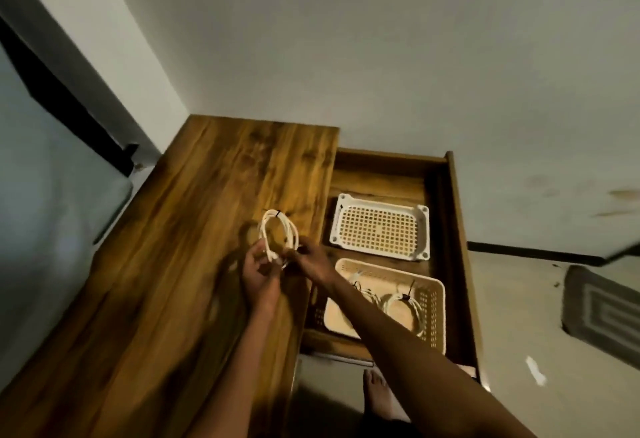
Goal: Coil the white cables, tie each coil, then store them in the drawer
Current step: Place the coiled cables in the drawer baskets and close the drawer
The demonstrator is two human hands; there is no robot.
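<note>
Head view: both hands hold the white coil [278, 235] above the table [194, 229], the left hand [258, 269] and right hand [308, 259] pinching its lower end. A black tie [277, 213] sits at the top (tied coils already lie in the beige basket [433, 302] in the open drawer [450, 215]). Keep the loops bunched while securing the lower end; a loose pinch would probably let them spring apart.

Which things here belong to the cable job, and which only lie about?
Belonging to the job:
- cable coil, held by left hand and right hand
- tied coils in beige basket
- open drawer

Lying about:
- white basket
- wooden top
- floor mat
</note>
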